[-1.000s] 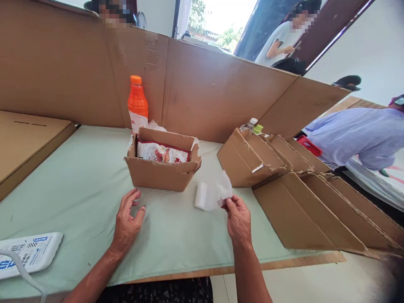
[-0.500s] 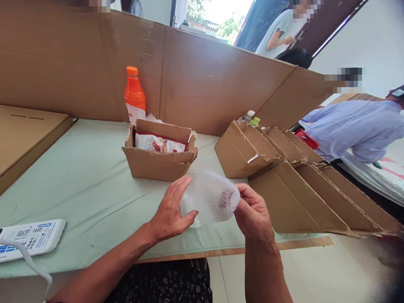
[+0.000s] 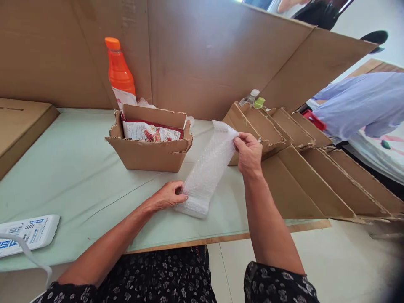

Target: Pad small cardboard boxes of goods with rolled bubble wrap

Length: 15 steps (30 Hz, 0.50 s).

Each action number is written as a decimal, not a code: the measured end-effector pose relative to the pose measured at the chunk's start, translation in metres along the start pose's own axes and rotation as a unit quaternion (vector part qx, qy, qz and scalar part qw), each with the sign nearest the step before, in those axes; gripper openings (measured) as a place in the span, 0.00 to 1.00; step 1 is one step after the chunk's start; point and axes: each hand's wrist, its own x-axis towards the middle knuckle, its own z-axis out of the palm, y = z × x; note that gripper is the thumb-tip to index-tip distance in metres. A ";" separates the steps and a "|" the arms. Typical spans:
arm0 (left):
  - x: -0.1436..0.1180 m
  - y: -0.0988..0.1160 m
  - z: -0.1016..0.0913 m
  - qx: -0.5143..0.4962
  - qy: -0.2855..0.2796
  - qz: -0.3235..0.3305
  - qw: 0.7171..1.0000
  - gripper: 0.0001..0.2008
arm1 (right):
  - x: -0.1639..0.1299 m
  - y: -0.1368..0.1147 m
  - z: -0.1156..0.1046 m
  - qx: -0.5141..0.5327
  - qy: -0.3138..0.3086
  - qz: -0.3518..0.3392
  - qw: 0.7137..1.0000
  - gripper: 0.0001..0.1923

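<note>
A strip of clear bubble wrap (image 3: 210, 168) stretches slantwise between my two hands above the pale green tabletop. My left hand (image 3: 168, 195) pinches its lower left edge between thumb and fingers. Up at the top right corner, my right hand (image 3: 249, 153) grips the strip. The lower end looks thicker or folded; whether anything lies inside it I cannot tell. Just behind my left hand stands an open cardboard box (image 3: 148, 155), holding a red and white printed packet (image 3: 153, 131).
An orange bottle (image 3: 121, 73) stands behind the box, against a tall cardboard wall (image 3: 202, 63). Several cardboard dividers (image 3: 299, 181) crowd the right side, with bottles (image 3: 251, 97) behind. A white printed case (image 3: 28, 235) with a strap lies left. A person in a blue shirt (image 3: 362, 101) is at right.
The bubble wrap, bunched between my hands before, is now drawn out into a long strip. My right hand has moved up, and my left hand has closed on the lower edge.
</note>
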 end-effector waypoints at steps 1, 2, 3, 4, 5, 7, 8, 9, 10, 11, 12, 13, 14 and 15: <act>-0.001 -0.001 0.000 -0.010 0.013 -0.008 1.000 0.08 | 0.010 0.012 0.006 -0.034 0.000 -0.004 0.999 0.09; -0.003 -0.002 0.002 -0.021 0.026 -0.016 0.999 0.12 | 0.018 0.023 0.012 -0.063 -0.001 -0.006 0.998 0.10; -0.004 -0.004 0.003 -0.033 0.038 -0.023 0.998 0.17 | 0.024 0.033 0.019 -0.085 -0.004 -0.007 0.996 0.11; -0.006 -0.007 0.005 -0.043 0.050 -0.029 0.997 0.24 | 0.028 0.040 0.025 -0.098 -0.009 -0.007 0.995 0.12; -0.008 -0.010 0.007 -0.051 0.060 -0.032 0.996 0.29 | 0.028 0.046 0.029 -0.105 -0.015 -0.007 0.994 0.15; -0.014 -0.015 0.010 -0.066 0.080 -0.035 0.994 0.37 | 0.019 0.052 0.033 -0.118 -0.029 -0.007 0.993 0.21; -0.017 -0.018 0.012 -0.077 0.088 -0.039 0.992 0.40 | 0.008 0.053 0.032 -0.127 -0.038 -0.006 0.991 0.23; -0.021 -0.020 0.013 -0.089 0.095 -0.046 0.990 0.43 | -0.007 0.054 0.028 -0.135 -0.047 -0.005 0.990 0.24; -0.025 -0.021 0.014 -0.101 0.104 -0.055 0.988 0.45 | -0.025 0.054 0.022 -0.144 -0.061 -0.004 0.988 0.25; -0.028 -0.023 0.015 -0.113 0.115 -0.063 0.985 0.46 | -0.046 0.054 0.013 -0.151 -0.076 -0.004 0.986 0.24; -0.031 -0.024 0.017 -0.123 0.126 -0.068 0.982 0.47 | -0.070 0.054 0.003 -0.157 -0.094 -0.004 0.983 0.24; -0.033 -0.025 0.018 -0.130 0.135 -0.068 0.980 0.47 | -0.096 0.054 -0.008 -0.173 -0.131 -0.013 0.976 0.24; -0.034 -0.026 0.020 -0.136 0.143 -0.065 0.978 0.47 | -0.122 0.053 -0.020 -0.192 -0.167 -0.025 0.967 0.24; -0.035 -0.026 0.021 -0.140 0.148 -0.061 0.977 0.46 | -0.147 0.053 -0.031 -0.214 -0.193 -0.040 0.957 0.26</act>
